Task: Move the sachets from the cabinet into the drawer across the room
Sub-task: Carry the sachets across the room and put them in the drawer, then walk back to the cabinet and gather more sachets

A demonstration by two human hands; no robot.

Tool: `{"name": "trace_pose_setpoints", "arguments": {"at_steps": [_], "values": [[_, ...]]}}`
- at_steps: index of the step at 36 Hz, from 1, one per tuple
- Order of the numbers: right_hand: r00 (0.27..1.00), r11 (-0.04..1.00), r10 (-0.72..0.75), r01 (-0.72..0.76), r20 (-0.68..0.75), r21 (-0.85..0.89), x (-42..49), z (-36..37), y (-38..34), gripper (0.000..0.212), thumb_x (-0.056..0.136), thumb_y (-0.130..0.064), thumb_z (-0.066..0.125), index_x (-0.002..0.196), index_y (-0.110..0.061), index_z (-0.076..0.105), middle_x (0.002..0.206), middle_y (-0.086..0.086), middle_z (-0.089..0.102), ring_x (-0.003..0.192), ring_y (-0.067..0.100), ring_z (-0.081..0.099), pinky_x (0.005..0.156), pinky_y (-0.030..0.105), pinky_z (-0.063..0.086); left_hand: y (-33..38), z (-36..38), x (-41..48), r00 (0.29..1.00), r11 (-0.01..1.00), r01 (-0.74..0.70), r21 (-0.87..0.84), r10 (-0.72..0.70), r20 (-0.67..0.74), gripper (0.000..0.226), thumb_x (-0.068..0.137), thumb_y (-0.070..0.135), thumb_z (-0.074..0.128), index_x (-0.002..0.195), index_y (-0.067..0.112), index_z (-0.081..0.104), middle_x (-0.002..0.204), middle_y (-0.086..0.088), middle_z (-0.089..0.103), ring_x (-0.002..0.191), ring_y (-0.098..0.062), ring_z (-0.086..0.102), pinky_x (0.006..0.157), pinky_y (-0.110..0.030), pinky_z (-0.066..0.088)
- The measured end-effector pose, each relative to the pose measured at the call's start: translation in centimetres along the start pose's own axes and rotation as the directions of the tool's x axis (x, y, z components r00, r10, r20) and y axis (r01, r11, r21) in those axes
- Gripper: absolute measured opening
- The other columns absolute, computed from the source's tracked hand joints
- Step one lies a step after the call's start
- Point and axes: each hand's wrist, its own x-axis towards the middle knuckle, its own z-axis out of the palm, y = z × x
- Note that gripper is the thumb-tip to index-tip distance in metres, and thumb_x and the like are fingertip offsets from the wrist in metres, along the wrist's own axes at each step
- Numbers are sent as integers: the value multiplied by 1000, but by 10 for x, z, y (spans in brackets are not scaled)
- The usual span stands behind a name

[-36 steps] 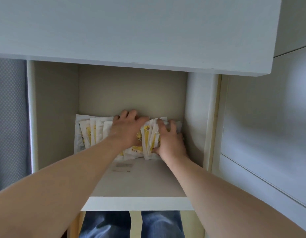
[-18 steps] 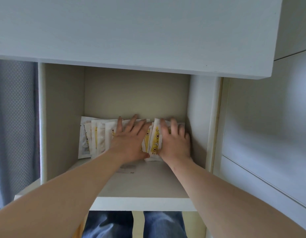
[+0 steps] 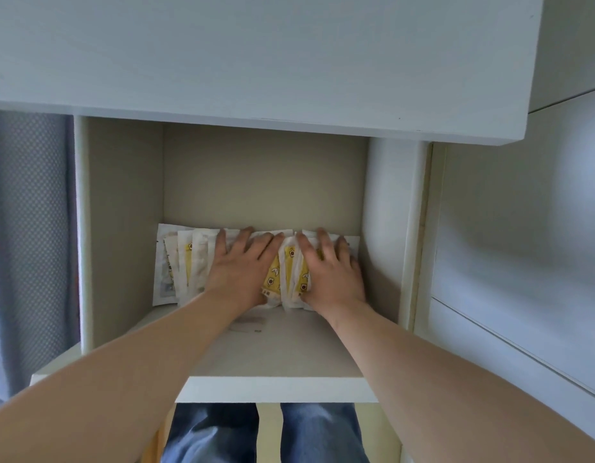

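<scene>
White-and-yellow sachets (image 3: 189,262): whole row upright at the back of the cabinet shelf (image 3: 282,349). My left hand (image 3: 239,269) and right hand (image 3: 329,275): fingers (image 3: 246,237) straight, spread, pressing the packs; nothing gripped. Drawer: unseen. I judge none moved yet.

Sachets (image 3: 186,262) upright in row at cabinet shelf (image 3: 276,355) back; left hand (image 3: 239,272), right hand (image 3: 329,275) flat against them.

Left of the white, beige-lined cabinet (image 3: 122,228) hangs a grey dotted curtain (image 3: 29,245); right of it, pale panels (image 3: 523,235) catch soft light; above it juts a broad white board (image 3: 256,55)
</scene>
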Motion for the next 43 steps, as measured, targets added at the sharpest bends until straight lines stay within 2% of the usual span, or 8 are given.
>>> {"name": "trace_pose_setpoints", "arguments": {"at_steps": [7,15,19,23,27,31,35,43], "values": [[998,984,65,-61,-20,167,-31,-27,-10,93,83,-35,67,149,-33,2,158,4,-2,145,32,1,114,44,16,5,-25,-26,999,996,11,-87,-7,43,105,83,56,56,146,27,-22,157,5,-16,144,-27,-20,112,-57,-7],[960,905,261,-205,-105,372,-102,-57,-36,75,88,-32,59,148,-25,15,157,6,9,142,29,17,112,41,26,5,-68,-82,992,901,-19,-434,-37,-120,65,90,22,55,146,22,23,153,2,20,140,-21,22,111,-40,29],[896,793,411,-258,-171,552,-151,-64,-52,69,89,-33,58,147,-22,21,154,6,20,137,27,28,110,38,31,11,-96,-124,986,873,-88,-479,6,-169,51,93,11,46,141,22,35,149,0,32,134,-21,32,105,-34,32],[797,618,568,-248,-206,746,-205,-61,-69,62,90,-31,57,144,-22,28,150,2,26,133,25,32,106,38,35,25,-111,-169,973,872,-184,-453,95,-212,43,95,13,43,137,25,42,143,3,40,120,-15,46,87,-23,36],[683,390,710,-179,-171,903,-260,-46,-81,58,90,-27,53,143,-20,29,150,2,27,134,25,32,108,36,31,57,-115,-215,954,867,-284,-408,215,-208,38,96,15,43,133,20,46,133,0,50,104,-15,52,82,-26,45],[569,116,820,-53,-65,992,-322,-15,-84,56,91,-24,51,143,-18,31,147,1,30,132,23,33,106,35,31,102,-98,-264,919,853,-391,-345,341,-199,33,95,14,45,127,16,51,123,0,57,106,-15,53,80,-22,35],[467,-147,881,109,80,983,-389,36,-85,55,91,-23,52,142,-15,32,147,4,31,132,24,35,107,35,32,154,-61,-311,862,820,-508,-265,481,-163,30,95,17,47,125,17,53,117,-2,59,101,-13,54,79,-22,36],[259,-471,880,362,399,804,-531,196,-99,50,92,-24,54,138,-11,39,141,9,41,129,23,41,103,28,32,269,76,-424,703,703,-707,-68,710,29,26,93,18,51,118,15,58,110,-3,63,96,-18,57,81,-27,43]]}}
